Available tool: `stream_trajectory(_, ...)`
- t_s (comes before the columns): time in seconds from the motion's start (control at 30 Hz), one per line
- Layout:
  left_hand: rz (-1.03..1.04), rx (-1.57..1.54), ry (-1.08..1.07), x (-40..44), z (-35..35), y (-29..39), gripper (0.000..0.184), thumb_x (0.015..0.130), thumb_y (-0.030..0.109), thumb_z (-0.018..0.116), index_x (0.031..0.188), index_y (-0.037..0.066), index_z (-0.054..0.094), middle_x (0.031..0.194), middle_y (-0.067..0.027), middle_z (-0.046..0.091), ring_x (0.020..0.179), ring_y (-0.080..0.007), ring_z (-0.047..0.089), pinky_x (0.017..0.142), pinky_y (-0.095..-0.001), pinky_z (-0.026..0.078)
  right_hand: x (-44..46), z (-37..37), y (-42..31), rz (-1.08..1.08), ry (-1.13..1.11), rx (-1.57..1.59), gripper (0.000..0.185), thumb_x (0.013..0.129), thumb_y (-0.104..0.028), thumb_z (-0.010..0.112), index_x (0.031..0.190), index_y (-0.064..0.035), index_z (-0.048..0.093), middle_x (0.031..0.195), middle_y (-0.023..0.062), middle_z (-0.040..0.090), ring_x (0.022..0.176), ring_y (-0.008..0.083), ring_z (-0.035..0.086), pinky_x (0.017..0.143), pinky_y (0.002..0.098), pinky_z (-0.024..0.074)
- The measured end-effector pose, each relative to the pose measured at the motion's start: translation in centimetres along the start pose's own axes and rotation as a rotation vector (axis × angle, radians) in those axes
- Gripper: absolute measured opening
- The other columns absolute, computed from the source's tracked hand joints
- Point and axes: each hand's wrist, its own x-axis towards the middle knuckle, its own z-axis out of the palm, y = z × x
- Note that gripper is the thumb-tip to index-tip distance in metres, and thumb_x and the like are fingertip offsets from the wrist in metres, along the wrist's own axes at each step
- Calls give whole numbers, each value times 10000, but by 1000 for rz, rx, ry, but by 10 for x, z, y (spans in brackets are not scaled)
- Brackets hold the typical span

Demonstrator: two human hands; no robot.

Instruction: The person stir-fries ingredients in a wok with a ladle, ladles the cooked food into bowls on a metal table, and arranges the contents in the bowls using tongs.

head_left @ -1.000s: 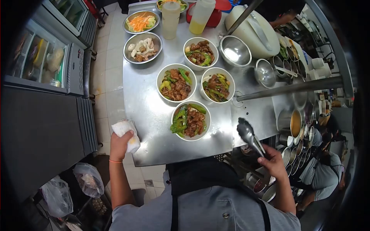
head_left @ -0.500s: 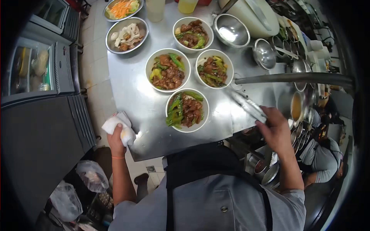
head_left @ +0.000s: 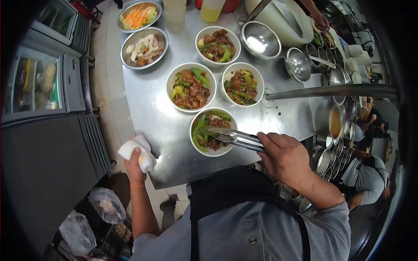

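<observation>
My right hand [head_left: 285, 157] is closed around metal tongs [head_left: 244, 140]. The tongs' tips reach into the nearest white bowl [head_left: 213, 153], touching the green vegetables [head_left: 201, 129] beside glazed meat pieces. My left hand [head_left: 136, 167] grips a folded white cloth [head_left: 138, 152] at the table's left edge. Beyond the nearest bowl stand three more white bowls of meat and greens: one at left [head_left: 190, 106], one at right [head_left: 244, 103] and one farther back [head_left: 217, 63].
A steel table [head_left: 148, 108] carries steel bowls of mushroom-like pieces [head_left: 143, 64] and shredded carrot [head_left: 138, 29], plus nested steel bowls [head_left: 261, 40]. A metal bar [head_left: 331, 90] crosses at right. Another person's hand [head_left: 321, 22] is at the upper right; a co-worker [head_left: 370, 178] bends at far right.
My right hand has swung left with the tongs, from beside the table's right edge to the nearest bowl. The tongs' tips now touch its food. My left hand still holds the cloth.
</observation>
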Motion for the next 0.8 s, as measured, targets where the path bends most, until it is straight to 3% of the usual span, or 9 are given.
stream_trajectory(0.13,-14,-2,-12,-1,0,4,496,872,180,570,1303,-32,447,1185,-117,554,1038,-209,555,893,-320,440,-6,-17,-2,46,-27,-47,523,697,-143,709,1178,-23,544,905,87,578,755,255,593,677,360,494)
stream_trajectory(0.3,-72,-22,-49,3,-10,0,516,887,178,549,1340,-30,417,1237,-127,532,1082,-214,534,934,-323,412,-5,-29,5,85,-38,13,463,727,-165,694,1146,-26,555,906,83,573,760,247,591,678,352,494)
stream_trajectory(0.37,-28,4,-40,3,-5,0,488,890,206,536,1313,-17,439,1196,-113,548,1043,-207,551,898,-321,434,1,-36,11,117,-29,27,465,729,-160,691,1150,-22,551,907,91,576,778,260,594,685,360,494)
stream_trajectory(0.43,10,28,-27,0,-4,1,463,894,233,522,1286,-4,461,1155,-98,563,1004,-201,569,861,-318,456,12,-41,20,211,85,-20,435,740,-151,683,1138,-29,560,908,110,577,791,305,601,680,387,493)
stream_trajectory(0.5,-79,20,-46,0,-9,2,467,897,241,523,1288,-5,459,1161,-99,561,1009,-205,567,864,-322,455,24,-48,27,246,175,-55,424,743,-145,682,1133,-32,561,912,121,581,786,319,602,673,400,492)
stream_trajectory(0.67,-52,14,-26,1,-7,2,475,894,254,538,1287,-3,462,1159,-100,562,1013,-211,567,866,-328,457,97,-49,61,318,324,-164,297,781,-170,635,1034,-16,605,942,165,621,810,351,626,700,436,504)
stream_trajectory(0.73,-66,1,-24,2,-7,1,478,892,258,543,1286,-2,464,1157,-100,563,1014,-212,568,867,-329,458,138,-35,82,375,269,-285,223,781,-193,616,922,-26,661,931,168,641,831,342,639,724,432,514)
stream_trajectory(0.8,-69,1,-24,1,-8,1,484,889,266,547,1285,0,466,1152,-100,566,1014,-212,570,868,-332,459,167,-37,78,405,178,-313,221,785,-165,594,952,-35,655,948,146,633,858,327,634,741,427,515)
